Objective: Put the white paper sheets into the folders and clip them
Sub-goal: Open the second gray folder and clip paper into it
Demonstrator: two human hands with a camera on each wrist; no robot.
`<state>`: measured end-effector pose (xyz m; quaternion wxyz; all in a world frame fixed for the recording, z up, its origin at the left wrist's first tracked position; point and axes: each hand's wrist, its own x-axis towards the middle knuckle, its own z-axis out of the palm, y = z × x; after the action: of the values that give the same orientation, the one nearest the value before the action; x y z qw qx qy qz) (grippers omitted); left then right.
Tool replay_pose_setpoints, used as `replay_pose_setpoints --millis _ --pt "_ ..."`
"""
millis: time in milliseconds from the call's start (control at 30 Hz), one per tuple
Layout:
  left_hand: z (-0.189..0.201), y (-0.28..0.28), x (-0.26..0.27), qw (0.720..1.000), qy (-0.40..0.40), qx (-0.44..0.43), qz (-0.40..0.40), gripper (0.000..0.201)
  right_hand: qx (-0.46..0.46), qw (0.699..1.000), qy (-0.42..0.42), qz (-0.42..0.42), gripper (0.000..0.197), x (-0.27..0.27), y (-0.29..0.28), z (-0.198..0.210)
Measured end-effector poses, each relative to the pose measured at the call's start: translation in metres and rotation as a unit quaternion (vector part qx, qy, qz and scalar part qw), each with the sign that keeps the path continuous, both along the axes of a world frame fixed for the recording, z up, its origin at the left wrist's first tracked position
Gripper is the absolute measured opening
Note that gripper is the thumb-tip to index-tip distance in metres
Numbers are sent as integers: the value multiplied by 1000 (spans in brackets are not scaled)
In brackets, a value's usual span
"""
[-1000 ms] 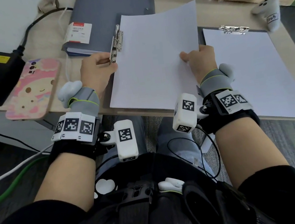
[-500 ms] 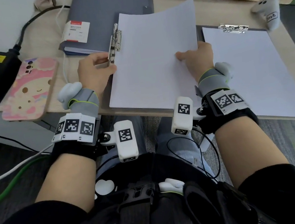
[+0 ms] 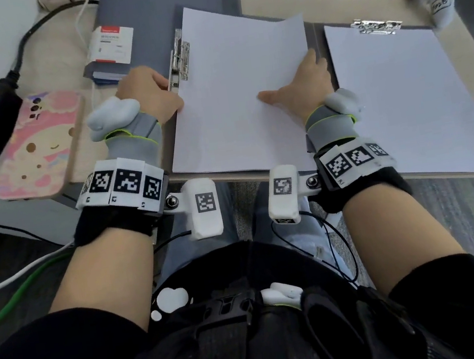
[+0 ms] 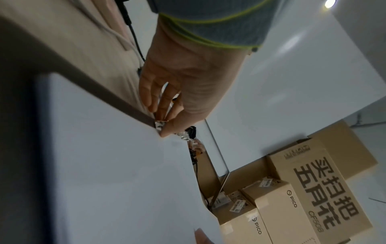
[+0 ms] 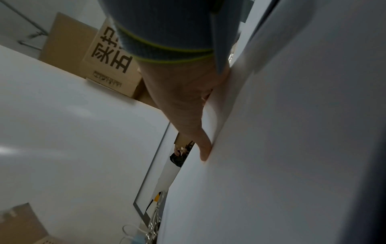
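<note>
Two paper sheets, two clips, two hands

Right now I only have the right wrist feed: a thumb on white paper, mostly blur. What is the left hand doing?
Observer: The left hand pinches the near end of the metal clip, thumb against fingers.
Operator: Where is that clip relative to my paper?
Observer: It runs along the left edge of the middle sheet. I cannot tell whether the edge sits under it.
Operator: Is the paper further to my right clipped?
Observer: It looks so. That second sheet has a top clip sitting over its far edge.
</note>
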<state>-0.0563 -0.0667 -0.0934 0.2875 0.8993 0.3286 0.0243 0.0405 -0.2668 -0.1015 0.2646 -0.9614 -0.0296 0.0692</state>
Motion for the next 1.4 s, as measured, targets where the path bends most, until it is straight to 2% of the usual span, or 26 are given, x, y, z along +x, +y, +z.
replay_pose_setpoints --millis 133,267,367,433,700,733,800,867,900,1000,1100,1167,1300,1333,1400 --pt "9 -2 11 998 50 39 -20 29 -34 999 10 5 112 3 2 0" --pt "12 -2 15 997 52 42 -35 32 -38 999 8 8 105 6 -1 -4" --pt "16 3 19 994 77 59 -42 50 -40 999 11 3 102 10 -1 -6" --pt "18 7 20 995 63 78 -26 60 -36 999 14 1 104 13 0 -7" --pt "10 14 19 997 31 69 23 63 -82 996 21 10 101 21 -3 -13" --pt "11 12 18 997 13 69 33 60 -86 996 20 10 100 22 -3 -13" --pt "12 5 21 994 -55 69 63 42 -90 996 20 15 97 22 -3 -12" --pt "11 -4 29 987 -134 53 77 29 -97 995 20 23 95 22 -5 -11" --pt "10 -7 33 985 -152 40 67 31 -99 995 20 25 95 21 -6 -12" --pt "9 -17 41 991 -134 7 10 28 -94 995 14 23 100 21 -7 -15" --pt "9 -16 45 987 -151 -50 9 30 -92 995 13 23 101 20 -7 -15" --pt "8 -14 43 978 -179 -104 28 40 -97 995 14 23 102 19 -7 -14" --pt "4 -14 39 949 -256 -140 117 37 -99 995 15 22 104 19 -7 -13" --pt "4 -13 38 946 -256 -152 127 38 -100 995 13 23 104 18 -7 -14" --pt "2 -12 38 954 -217 -187 88 38 -100 995 12 23 104 17 -8 -14"
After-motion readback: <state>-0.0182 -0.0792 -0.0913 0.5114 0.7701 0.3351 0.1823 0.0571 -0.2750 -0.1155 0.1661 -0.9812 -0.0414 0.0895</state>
